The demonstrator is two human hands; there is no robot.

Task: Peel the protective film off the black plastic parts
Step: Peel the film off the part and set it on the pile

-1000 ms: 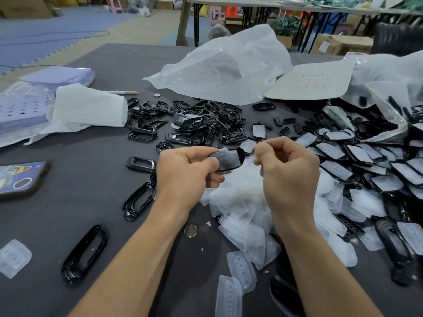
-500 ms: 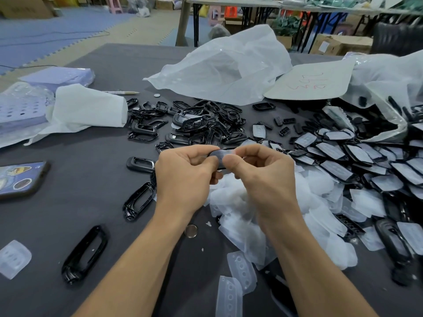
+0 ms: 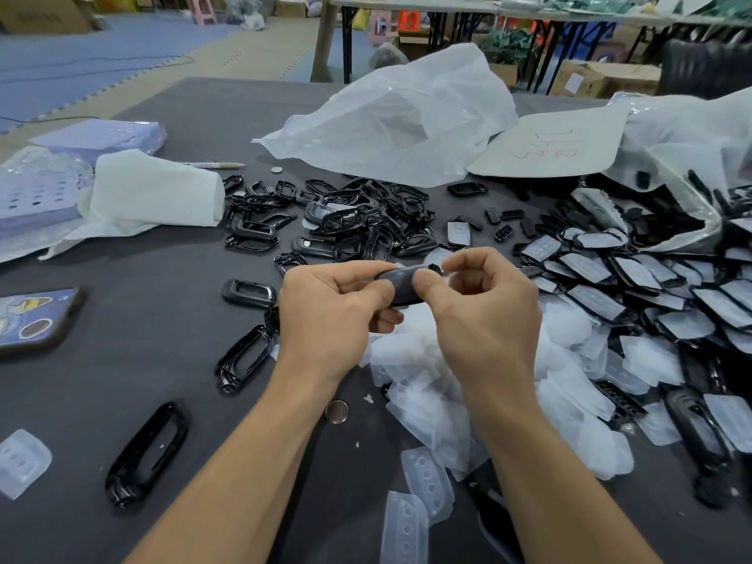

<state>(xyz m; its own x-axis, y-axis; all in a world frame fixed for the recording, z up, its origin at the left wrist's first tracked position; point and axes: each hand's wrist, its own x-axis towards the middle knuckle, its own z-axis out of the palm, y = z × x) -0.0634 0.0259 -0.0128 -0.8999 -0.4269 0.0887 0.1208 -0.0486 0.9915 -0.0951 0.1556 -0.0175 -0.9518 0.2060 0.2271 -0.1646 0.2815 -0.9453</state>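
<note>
Above the middle of the table, both hands hold one black plastic part. My left hand grips its left end with curled fingers. My right hand pinches its right end, thumb pressed on the film-covered face. A heap of peeled white film lies under and in front of my hands. To the right lie several black parts with film on them. Behind my hands sits a pile of bare black frames.
A phone lies at the left edge. Loose black frames and a coin lie near my forearms. White plastic bags, a card sheet and folded white foam sit farther back on the dark table.
My right hand came in from the right and took hold of the part's right end. The part turned from showing its filmed face to lying more edge-on between both hands.
</note>
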